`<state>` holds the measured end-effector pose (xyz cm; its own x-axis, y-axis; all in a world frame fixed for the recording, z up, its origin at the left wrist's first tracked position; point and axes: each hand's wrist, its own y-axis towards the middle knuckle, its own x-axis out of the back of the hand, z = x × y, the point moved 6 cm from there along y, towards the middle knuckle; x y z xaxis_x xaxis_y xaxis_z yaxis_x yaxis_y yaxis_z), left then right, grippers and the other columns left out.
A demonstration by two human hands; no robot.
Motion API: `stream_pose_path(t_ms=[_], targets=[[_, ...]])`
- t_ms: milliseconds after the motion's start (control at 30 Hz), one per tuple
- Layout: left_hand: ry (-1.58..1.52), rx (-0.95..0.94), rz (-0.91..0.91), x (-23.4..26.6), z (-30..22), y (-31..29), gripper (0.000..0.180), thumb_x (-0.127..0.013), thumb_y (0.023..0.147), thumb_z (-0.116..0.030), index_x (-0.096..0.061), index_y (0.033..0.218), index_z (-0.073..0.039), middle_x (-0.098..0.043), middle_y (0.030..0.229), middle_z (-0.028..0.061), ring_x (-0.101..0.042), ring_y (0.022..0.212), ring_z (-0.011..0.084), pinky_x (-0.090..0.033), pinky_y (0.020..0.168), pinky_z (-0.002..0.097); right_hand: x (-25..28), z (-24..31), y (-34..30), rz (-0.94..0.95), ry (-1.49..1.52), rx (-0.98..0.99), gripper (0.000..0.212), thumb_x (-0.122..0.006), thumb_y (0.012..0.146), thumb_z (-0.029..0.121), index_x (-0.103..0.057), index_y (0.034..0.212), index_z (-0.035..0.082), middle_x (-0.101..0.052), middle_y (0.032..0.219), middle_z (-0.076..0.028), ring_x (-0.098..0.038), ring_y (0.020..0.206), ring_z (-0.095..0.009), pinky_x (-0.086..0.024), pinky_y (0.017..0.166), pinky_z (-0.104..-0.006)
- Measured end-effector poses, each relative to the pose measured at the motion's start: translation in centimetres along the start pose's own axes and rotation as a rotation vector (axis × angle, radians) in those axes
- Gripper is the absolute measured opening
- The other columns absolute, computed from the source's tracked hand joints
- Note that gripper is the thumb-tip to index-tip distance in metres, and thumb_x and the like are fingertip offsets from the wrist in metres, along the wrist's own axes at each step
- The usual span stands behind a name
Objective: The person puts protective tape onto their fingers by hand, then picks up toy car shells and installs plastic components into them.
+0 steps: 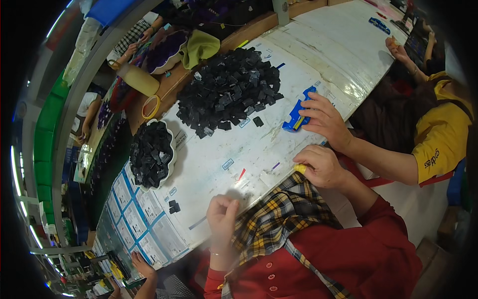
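Yellow piece (300, 168) sits pinched in our right hand (322, 167) at centre right of the frame, at the near edge of the worktop (224, 149). Our left hand (222, 214), low at centre, has its fingers curled together; we cannot tell whether it grips anything. Just above our right hand, a co-worker's hand (326, 118) rests on a blue holder (298, 115), whose long axis runs up and slightly right. So our right hand is the nearer to it. Farther up lies a heap of black parts (226, 89), with a white bowl (173, 154) of the same at left.
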<state>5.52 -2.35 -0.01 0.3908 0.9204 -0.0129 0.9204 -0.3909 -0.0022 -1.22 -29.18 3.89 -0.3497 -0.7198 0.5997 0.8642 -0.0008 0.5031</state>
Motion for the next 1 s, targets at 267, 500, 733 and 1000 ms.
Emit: stream_pose_path(t_ms=[267, 500, 733, 1000], targets=[[0.273, -0.106, 0.158, -9.0, -2.9, 7.9, 0.04, -0.074, 0.071, -0.014, -0.05, 0.1, -0.001, -0.053, 0.094, 0.0077, -0.052, 0.084, 0.0162, -0.043, 0.073, 0.0273, 2.8, -1.0, -0.2, -0.098, -0.04, -0.039, 0.023, -0.056, 0.065, -0.007, -0.057, 0.086, 0.002, -0.056, 0.074, -0.011, -0.056, 0.066, -0.027, -0.047, 0.06, -0.0319], [0.559, -0.429, 0.193, -15.6, -4.0, 11.4, 0.054, -0.076, 0.067, -0.023, -0.048, 0.107, 0.0, -0.05, 0.104, 0.0173, -0.046, 0.102, 0.0329, -0.039, 0.088, 0.0387, 5.7, -5.3, -0.1, -0.207, 0.064, -0.252, 0.027, -0.059, 0.074, -0.003, -0.055, 0.1, 0.002, -0.057, 0.092, -0.01, -0.057, 0.078, -0.018, -0.046, 0.065, -0.027], [0.702, -0.37, 0.211, -17.9, -3.4, 12.8, 0.042, -0.072, 0.068, -0.032, -0.057, 0.097, -0.005, -0.053, 0.1, 0.0109, -0.046, 0.094, 0.0295, -0.038, 0.08, 0.0389, 5.4, -13.1, 4.8, 0.08, 0.808, -0.529, 0.079, -0.066, 0.073, 0.005, -0.022, 0.139, 0.005, -0.04, 0.131, -0.007, -0.042, 0.113, -0.014, -0.035, 0.092, -0.0264], [0.576, -0.488, 0.15, -17.1, -2.4, 12.6, 0.025, -0.073, 0.066, -0.02, -0.061, 0.085, -0.01, -0.054, 0.102, 0.0108, -0.047, 0.099, 0.0302, -0.037, 0.081, 0.0402, 4.3, -13.5, 6.6, 0.284, 0.876, -0.602, 0.073, -0.066, 0.069, -0.002, -0.034, 0.133, 0.006, -0.045, 0.122, -0.005, -0.047, 0.11, -0.015, -0.038, 0.092, -0.0268]])
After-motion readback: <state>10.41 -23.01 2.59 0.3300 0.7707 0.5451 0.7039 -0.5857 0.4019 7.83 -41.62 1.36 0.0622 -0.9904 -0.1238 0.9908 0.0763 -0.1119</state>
